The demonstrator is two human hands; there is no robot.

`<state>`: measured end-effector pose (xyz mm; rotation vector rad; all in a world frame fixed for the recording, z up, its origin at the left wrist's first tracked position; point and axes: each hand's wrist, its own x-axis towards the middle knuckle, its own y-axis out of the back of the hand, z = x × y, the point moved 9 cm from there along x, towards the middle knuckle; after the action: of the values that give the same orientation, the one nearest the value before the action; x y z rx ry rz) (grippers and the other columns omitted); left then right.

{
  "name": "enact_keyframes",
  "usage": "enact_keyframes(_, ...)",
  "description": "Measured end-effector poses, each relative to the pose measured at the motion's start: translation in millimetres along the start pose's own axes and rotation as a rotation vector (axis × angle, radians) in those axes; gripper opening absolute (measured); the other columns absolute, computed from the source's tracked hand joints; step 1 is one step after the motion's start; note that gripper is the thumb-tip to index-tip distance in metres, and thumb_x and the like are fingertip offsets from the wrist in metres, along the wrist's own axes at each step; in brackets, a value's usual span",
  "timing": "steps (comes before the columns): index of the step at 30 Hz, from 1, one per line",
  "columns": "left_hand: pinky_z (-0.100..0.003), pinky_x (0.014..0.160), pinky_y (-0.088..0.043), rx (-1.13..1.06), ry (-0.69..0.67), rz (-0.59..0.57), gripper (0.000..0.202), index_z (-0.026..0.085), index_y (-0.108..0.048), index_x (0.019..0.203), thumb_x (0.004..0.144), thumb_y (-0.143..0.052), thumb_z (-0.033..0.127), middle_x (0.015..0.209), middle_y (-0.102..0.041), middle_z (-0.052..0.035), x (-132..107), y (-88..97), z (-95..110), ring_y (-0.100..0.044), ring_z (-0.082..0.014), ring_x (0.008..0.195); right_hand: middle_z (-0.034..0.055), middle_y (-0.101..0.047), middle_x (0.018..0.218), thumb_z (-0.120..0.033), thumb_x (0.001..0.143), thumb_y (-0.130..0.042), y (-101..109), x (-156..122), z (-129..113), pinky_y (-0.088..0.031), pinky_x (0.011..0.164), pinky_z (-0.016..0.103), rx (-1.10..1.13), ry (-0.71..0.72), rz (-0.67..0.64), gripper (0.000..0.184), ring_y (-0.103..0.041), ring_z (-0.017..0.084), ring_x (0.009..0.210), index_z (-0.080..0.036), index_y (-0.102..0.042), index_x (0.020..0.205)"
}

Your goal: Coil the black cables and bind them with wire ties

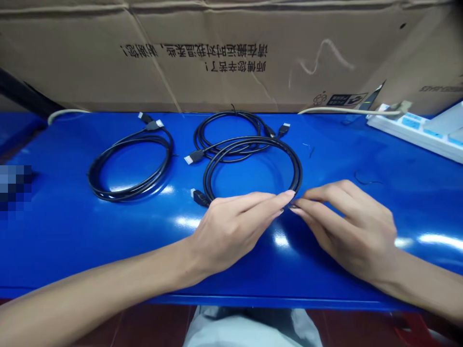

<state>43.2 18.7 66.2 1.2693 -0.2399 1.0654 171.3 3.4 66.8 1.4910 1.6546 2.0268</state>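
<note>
A coiled black cable (298,168) lies in front of me on the blue table, with a plug (200,197) sticking out at its lower left. My left hand (231,229) is closed on the near side of this coil, thumb and fingers pressed together and hiding part of it. Right beside its fingertips, my right hand (350,231) makes a pinch at the coil's lower right. Whatever sits between those fingertips is too small to name. Behind, partly overlapped by the front coil, is a second coiled black cable (197,135) with light-tipped plugs. A third coil (93,178) rests apart at the left.
A large cardboard box (217,91) with printed writing stands along the back of the blue table (108,246). At the back right is a white power strip (408,127) with a pale cord. A thin dark strand (365,181) lies on the right.
</note>
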Motion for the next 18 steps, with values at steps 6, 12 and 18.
enact_keyframes(6, -0.017, 0.088, -0.057, -0.001, 0.008, -0.09, 0.035, 0.017, -0.06, 0.124, 0.09, -0.059, 0.009, 0.115, -0.072, -0.0021, -1, -9.5, -4, -0.07, -0.0097, 0.1, 0.0001, -0.057, 0.064, -0.035, 0.096, -0.053, -52, -15, 27, -0.041, 0.056, 0.027, 1.008, -0.665, -0.424, 0.028, -0.053, 0.013, 0.06, -0.018, -0.065, 0.077)
enact_keyframes(12, -0.016, 0.089, -0.056, -0.009, -0.024, -0.053, 0.036, 0.014, -0.06, 0.124, 0.089, -0.062, 0.01, 0.113, -0.072, -0.0029, 0, -10.0, -4, -0.07, -0.0091, 0.098, -0.0046, -0.043, 0.047, -0.037, 0.096, -0.051, -70, -29, 9, -0.041, 0.051, 0.024, 1.697, -1.037, -0.502, 0.03, -0.043, 0.01, 0.045, -0.016, -0.059, 0.075)
enact_keyframes(18, -0.015, 0.089, -0.055, -0.004, -0.018, -0.085, 0.038, 0.017, -0.06, 0.126, 0.089, -0.06, 0.008, 0.115, -0.072, -0.002, 0, -10.9, -4, -0.069, -0.0079, 0.099, 0.0032, -0.065, 0.073, -0.033, 0.099, -0.044, -52, -21, 23, -0.049, 0.059, 0.028, 1.255, -0.719, -0.362, 0.029, -0.06, 0.013, 0.057, -0.017, -0.064, 0.087)
